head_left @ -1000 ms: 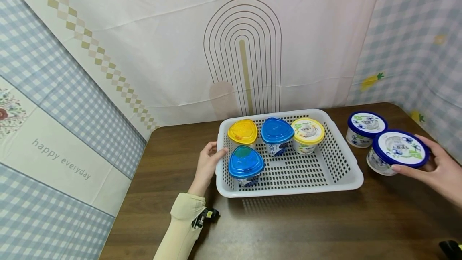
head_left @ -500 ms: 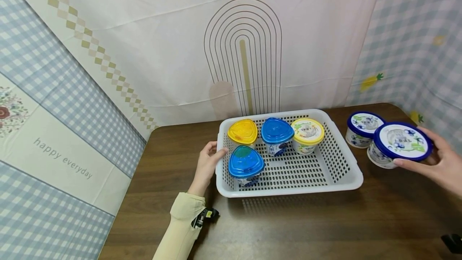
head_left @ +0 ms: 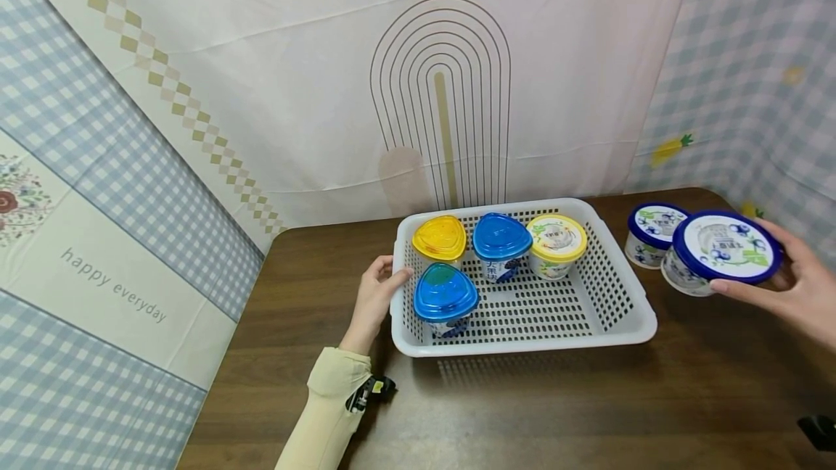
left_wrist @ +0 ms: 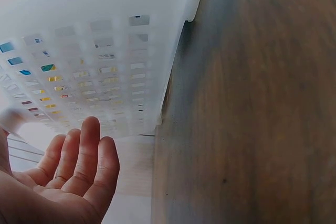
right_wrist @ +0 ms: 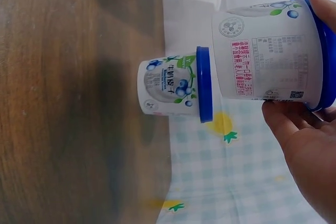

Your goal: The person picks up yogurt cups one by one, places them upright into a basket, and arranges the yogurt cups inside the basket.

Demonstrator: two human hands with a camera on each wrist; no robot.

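Observation:
In the head view, my left hand [head_left: 377, 297] holds the left rim of a white perforated basket [head_left: 522, 343], thumb over the edge. My left fingers [left_wrist: 86, 153] lie by its outer wall in the left wrist view. Inside the basket stand a yellow-lidded triangular cup [head_left: 440, 237], two blue-lidded triangular cups [head_left: 445, 293] and a round yellow-lidded cup [head_left: 557, 238]. At the right, my right hand [head_left: 800, 289] grips a round blue-lidded jelly cup [right_wrist: 268, 56] with blueberry print by its lid, above the table. A matching jelly cup [head_left: 656, 225] stands upright just left of it.
The basket sits on a dark wooden table [head_left: 522, 412], its right part holding no cups. Behind hangs a patterned cloth [head_left: 313, 93], close to the table's back edge. Checked cloth [head_left: 738, 93] lines the right side.
My right hand has raised the gripped jelly cup slightly and shifted it towards the back, so it now partly overlaps the matching cup. The left hand and basket stay put.

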